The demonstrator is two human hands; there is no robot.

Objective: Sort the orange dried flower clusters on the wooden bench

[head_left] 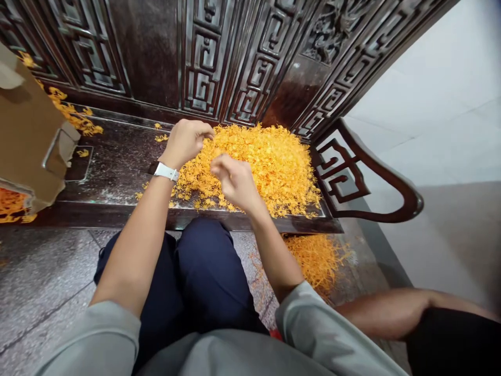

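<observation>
A heap of small yellow-orange spiky pieces, possibly plastic, is piled on the seat of a dark wooden bench. My left hand is over the heap's left edge with its fingers curled together. Closer to me, my right hand hovers at the front of the heap, thumb and fingers bent into a pinch. Whatever either hand holds is too small or hidden to make out. A watch with a white band circles my left wrist.
At the left, a cardboard box stands on the bench with orange pieces around it. A carved backrest rises behind, and a curved armrest closes the right end. Orange stringy bits lie on the floor; another person's leg is at right.
</observation>
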